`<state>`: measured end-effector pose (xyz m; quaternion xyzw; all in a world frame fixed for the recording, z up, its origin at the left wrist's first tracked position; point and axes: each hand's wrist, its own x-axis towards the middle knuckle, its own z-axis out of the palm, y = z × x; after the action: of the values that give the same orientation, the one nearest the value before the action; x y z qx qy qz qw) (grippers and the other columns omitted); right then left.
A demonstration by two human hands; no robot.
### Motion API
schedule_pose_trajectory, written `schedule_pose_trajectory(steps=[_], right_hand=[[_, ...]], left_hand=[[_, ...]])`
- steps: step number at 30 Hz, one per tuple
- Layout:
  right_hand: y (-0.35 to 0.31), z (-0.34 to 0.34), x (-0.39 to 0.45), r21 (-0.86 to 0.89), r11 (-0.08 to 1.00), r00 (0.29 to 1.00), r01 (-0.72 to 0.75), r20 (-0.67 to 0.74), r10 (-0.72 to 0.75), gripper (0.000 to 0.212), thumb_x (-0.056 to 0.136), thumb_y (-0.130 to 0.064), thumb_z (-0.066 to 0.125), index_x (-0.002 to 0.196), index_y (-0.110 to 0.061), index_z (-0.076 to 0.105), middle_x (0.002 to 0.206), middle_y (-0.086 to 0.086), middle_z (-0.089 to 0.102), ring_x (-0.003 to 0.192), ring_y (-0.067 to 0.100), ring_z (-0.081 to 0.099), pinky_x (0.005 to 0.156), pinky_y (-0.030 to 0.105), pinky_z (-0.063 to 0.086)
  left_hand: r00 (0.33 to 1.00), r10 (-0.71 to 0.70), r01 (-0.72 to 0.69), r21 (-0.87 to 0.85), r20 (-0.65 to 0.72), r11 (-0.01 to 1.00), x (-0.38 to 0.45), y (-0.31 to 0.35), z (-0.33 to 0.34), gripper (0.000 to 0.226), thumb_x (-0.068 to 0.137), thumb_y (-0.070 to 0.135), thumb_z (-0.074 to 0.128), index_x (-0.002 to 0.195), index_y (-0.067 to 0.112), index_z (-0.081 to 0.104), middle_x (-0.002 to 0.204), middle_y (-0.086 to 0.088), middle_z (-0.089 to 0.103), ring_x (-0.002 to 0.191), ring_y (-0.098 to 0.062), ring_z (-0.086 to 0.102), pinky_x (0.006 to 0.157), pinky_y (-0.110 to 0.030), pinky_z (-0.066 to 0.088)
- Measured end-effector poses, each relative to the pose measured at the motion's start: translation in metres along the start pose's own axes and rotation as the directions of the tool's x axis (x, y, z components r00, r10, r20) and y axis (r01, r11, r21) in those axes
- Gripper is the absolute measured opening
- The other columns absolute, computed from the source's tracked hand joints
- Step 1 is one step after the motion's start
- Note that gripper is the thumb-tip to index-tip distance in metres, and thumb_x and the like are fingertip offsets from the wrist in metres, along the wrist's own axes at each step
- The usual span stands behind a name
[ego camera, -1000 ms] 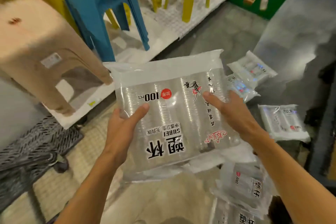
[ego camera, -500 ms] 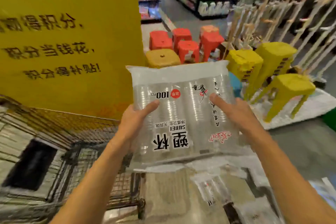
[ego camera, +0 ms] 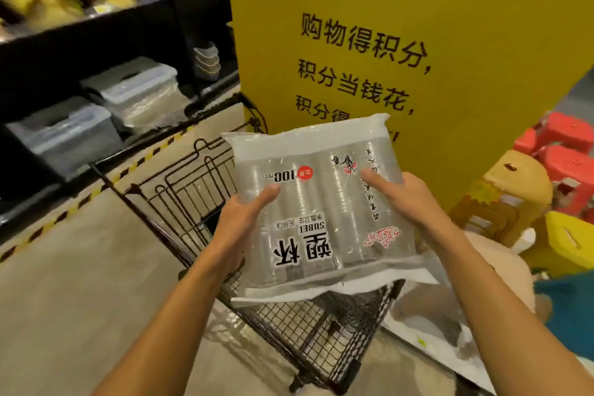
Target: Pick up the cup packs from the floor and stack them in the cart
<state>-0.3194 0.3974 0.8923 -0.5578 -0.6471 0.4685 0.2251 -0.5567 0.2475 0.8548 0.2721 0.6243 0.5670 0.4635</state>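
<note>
- The cup pack (ego camera: 318, 206) is held between both hands, in the air above the cart (ego camera: 199, 190), with its near edge over the cart's basket.
- The left hand (ego camera: 239, 228) grips the pack's left edge: the thumb lies flat across the printed face, and the other fingers are hidden behind the pack.
- The right hand (ego camera: 408, 199) grips the right edge in the same way, thumb on the face pointing inward, remaining fingers out of sight underneath.
- Both forearms are bare and extend forward from the lower corners of the view, converging on the pack.
- The pack is a flat, rectangular, clear plastic bag with white sealed bands at its far and near ends. Ribbed rows of stacked clear cups show through the film. The print reads upside down from this viewpoint and includes black characters, "SUBEI", "100 PCS" and a red round mark.
- A second white plastic edge shows beneath the pack's near end; whether it is another pack cannot be told.
- The cart is of dark wire mesh with a grid floor and stands on a pale floor (ego camera: 64, 315).
- A yellow sign (ego camera: 466, 10) with black characters stands behind the cart.
- Red and yellow plastic stools (ego camera: 514, 190) stand to the right.
- Dark shelving (ego camera: 96, 32) to the left carries clear lidded storage boxes (ego camera: 135, 87).
</note>
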Motion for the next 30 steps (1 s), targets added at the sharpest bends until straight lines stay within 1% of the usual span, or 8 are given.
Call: schedule_pose_trajectory(steps=[3,7,9,14,17,22,26,30], right_hand=[[0.001,0.038,0.054,-0.068,0.996,0.984,0.051,0.174,-0.039,0.056,0.078,-0.069,0.079,0.104,-0.019,0.080,0.093,-0.001,0.082,0.079,0.014,0.077,0.070,0.032,0.060],[0.022,0.079,0.119,-0.144,0.984,0.935,0.101,0.353,-0.044,0.073,0.063,-0.083,0.078,0.103,-0.022,0.081,0.090,-0.008,0.082,0.086,0.016,0.079,0.082,0.038,0.062],[0.042,0.097,0.149,-0.190,0.977,0.919,0.102,0.394,-0.019,0.085,0.056,-0.091,0.077,0.107,-0.023,0.078,0.094,-0.009,0.082,0.087,0.016,0.079,0.084,0.041,0.063],[0.091,0.144,0.201,-0.277,0.953,0.864,0.126,0.502,0.031,0.080,0.059,-0.086,0.077,0.109,-0.023,0.070,0.098,-0.005,0.078,0.086,0.016,0.075,0.073,0.035,0.060],[0.129,0.182,0.229,-0.350,0.925,0.840,0.149,0.539,0.068,0.065,0.068,-0.083,0.069,0.097,-0.025,0.070,0.084,-0.010,0.070,0.072,0.008,0.065,0.061,0.025,0.045],[0.215,0.252,0.276,-0.427,0.894,0.839,0.135,0.529,0.126,0.057,0.080,-0.073,0.074,0.064,-0.027,0.046,0.047,-0.015,0.051,0.038,-0.003,0.045,0.055,0.026,0.039],[0.267,0.300,0.303,-0.500,0.852,0.851,0.153,0.504,0.144,0.067,0.074,-0.080,0.067,0.088,-0.016,0.053,0.078,0.001,0.066,0.066,0.016,0.062,0.059,0.031,0.046],[0.315,0.330,0.329,-0.584,0.793,0.874,0.173,0.463,0.150,0.097,0.082,-0.082,0.062,0.135,-0.001,0.053,0.111,0.010,0.066,0.100,0.029,0.064,0.080,0.036,0.051]], left_hand=[[0.986,-0.049,0.039,-0.062,-0.160,0.997,0.011,-0.023,-0.014,0.022,0.091,0.046,0.070,0.107,0.040,0.056,0.109,0.016,0.063,0.095,-0.003,0.061,0.076,-0.028,0.050],[0.929,-0.121,0.094,-0.094,-0.349,0.991,0.028,-0.066,-0.014,0.085,0.081,0.063,0.073,0.149,0.020,0.044,0.146,0.005,0.050,0.128,-0.017,0.052,0.110,-0.047,0.043],[0.891,-0.166,0.123,-0.127,-0.422,0.984,0.040,-0.090,-0.009,0.098,0.069,0.073,0.077,0.148,0.022,0.045,0.143,0.005,0.054,0.126,-0.019,0.055,0.112,-0.050,0.042],[0.774,-0.365,0.269,-0.253,-0.518,0.929,0.078,-0.159,0.001,0.084,0.076,0.062,0.079,0.141,0.019,0.049,0.129,-0.002,0.059,0.119,-0.027,0.059,0.102,-0.044,0.048],[0.735,-0.431,0.328,-0.282,-0.523,0.902,0.107,-0.206,0.000,0.123,0.056,0.081,0.078,0.154,0.016,0.040,0.146,0.000,0.052,0.130,-0.029,0.054,0.105,-0.042,0.042],[0.549,-0.617,0.420,-0.453,-0.563,0.787,0.155,-0.291,-0.007,0.100,0.085,0.051,0.076,0.159,0.009,0.024,0.147,-0.001,0.044,0.141,-0.034,0.044,0.115,-0.046,0.036],[0.483,-0.684,0.497,-0.472,-0.547,0.728,0.194,-0.375,-0.011,0.150,0.041,0.094,0.073,0.162,0.025,0.020,0.163,-0.010,0.035,0.145,-0.039,0.038,0.117,-0.060,0.032],[0.394,-0.668,0.490,-0.471,-0.631,0.733,0.225,-0.407,-0.014,0.127,0.070,0.068,0.081,0.162,0.011,0.014,0.160,-0.020,0.037,0.144,-0.045,0.039,0.117,-0.057,0.034]])
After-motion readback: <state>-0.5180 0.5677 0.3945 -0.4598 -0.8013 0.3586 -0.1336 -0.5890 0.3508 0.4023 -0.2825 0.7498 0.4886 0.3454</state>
